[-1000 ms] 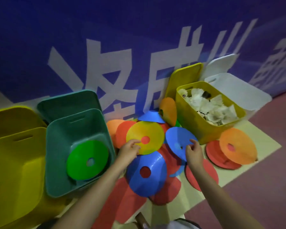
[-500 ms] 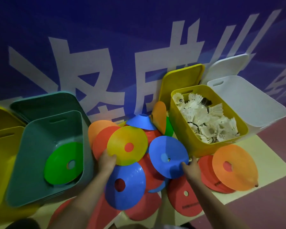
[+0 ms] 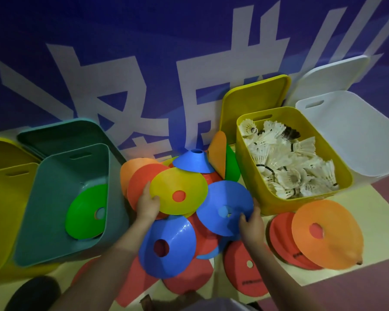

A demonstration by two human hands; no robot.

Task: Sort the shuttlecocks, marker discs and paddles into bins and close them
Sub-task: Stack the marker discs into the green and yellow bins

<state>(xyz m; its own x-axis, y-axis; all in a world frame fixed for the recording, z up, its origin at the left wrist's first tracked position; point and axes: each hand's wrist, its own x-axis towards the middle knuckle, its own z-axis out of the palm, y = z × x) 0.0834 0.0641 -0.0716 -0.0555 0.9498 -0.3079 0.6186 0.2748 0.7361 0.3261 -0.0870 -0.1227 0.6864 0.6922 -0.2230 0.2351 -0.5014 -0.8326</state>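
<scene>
A blue wall [image 3: 121, 41] with big white characters is filling the background, its lettering running out of view at the top and sides. A pale mat [image 3: 368, 221] is lying on reddish floor [image 3: 386, 288]. At far left a yellow bin [image 3: 2, 209] is being cut off by the edge; the teal bin [image 3: 54, 221] beside it is holding a green disc [image 3: 83, 216], with something underneath hard to make out. At right, shuttlecocks [image 3: 288, 167] are filling another yellow bin [image 3: 256, 194], beside a white bin [image 3: 357, 135]. Discs are overlapping between the bins, hiding much of each other. The left hand [image 3: 147, 206] is pinching the yellow disc [image 3: 177, 191]; the right hand [image 3: 252, 225] is pinching a blue disc [image 3: 225, 209].
</scene>
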